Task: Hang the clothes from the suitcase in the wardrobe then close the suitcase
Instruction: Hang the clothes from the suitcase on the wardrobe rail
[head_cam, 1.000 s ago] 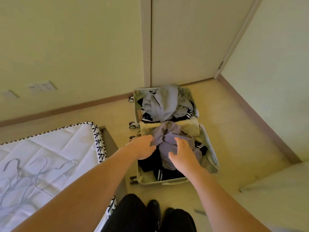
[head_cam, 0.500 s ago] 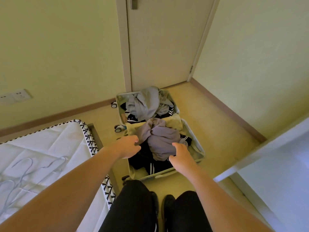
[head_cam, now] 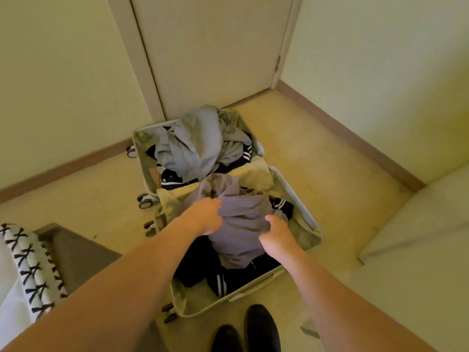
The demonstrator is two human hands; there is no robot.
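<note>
Left hand [head_cam: 206, 217] fingers curled into the top-left fold of the purple-grey garment [head_cam: 241, 224], gripping it; right hand [head_cam: 275, 237] fingers + thumb pinch the same garment's right edge. Garment bunched up betw. both hands, over the near half of the open suitcase [head_cam: 299, 199], its lower end touching dark striped clothes [head_cam: 223, 283] in that half. Far half holds a grey hoodie-type heap [head_cam: 198, 148] w/ more dark striped stuff under it, piled above the rim. Suitcase lies flat on the floor [head_cam: 317, 153], wheels on its left side, far end just short of the shut door [head_cam: 213, 47]. Bare floor to the right up to the skirting + a pale ledge [head_cam: 411, 224]. Left: bed corner w/ black-white patterned edge [head_cam: 30, 265], near the suitcase, narrow floor strip betw. Black shoes [head_cam: 246, 331] just beside the suitcase's near rim.
</note>
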